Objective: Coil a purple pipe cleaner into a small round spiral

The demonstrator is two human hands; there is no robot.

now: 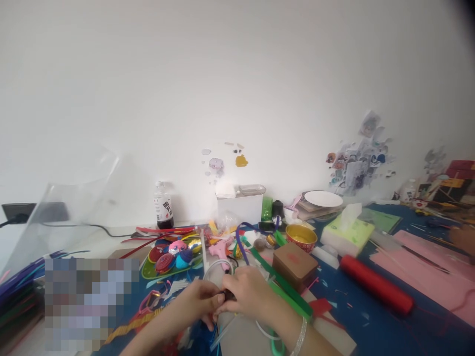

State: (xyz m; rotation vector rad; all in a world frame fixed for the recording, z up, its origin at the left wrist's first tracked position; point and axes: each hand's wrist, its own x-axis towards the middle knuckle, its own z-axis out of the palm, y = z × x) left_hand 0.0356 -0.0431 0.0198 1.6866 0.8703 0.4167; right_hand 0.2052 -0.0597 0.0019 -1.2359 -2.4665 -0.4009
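My left hand [196, 304] and my right hand [250, 291] meet low in the middle of the view, fingers curled together around a small dark object [227, 295] that I cannot name. A silver bracelet [300, 337] circles my right wrist. A white wire loop [217, 269] lies just behind the hands. A long green strip [282, 286] runs diagonally past my right hand. A pink glue gun [220, 249] rests a little further back.
The blue work surface [356, 316] is crowded: a brown box [295, 264], gold tin [301, 237], tissue pack [349, 235], red roll [376, 284], pink sheets [426, 269], a green tray of coloured paper balls [172, 254], a dark bottle [164, 206], a white box [239, 205]. Another person's hand [463, 240] shows at the far right.
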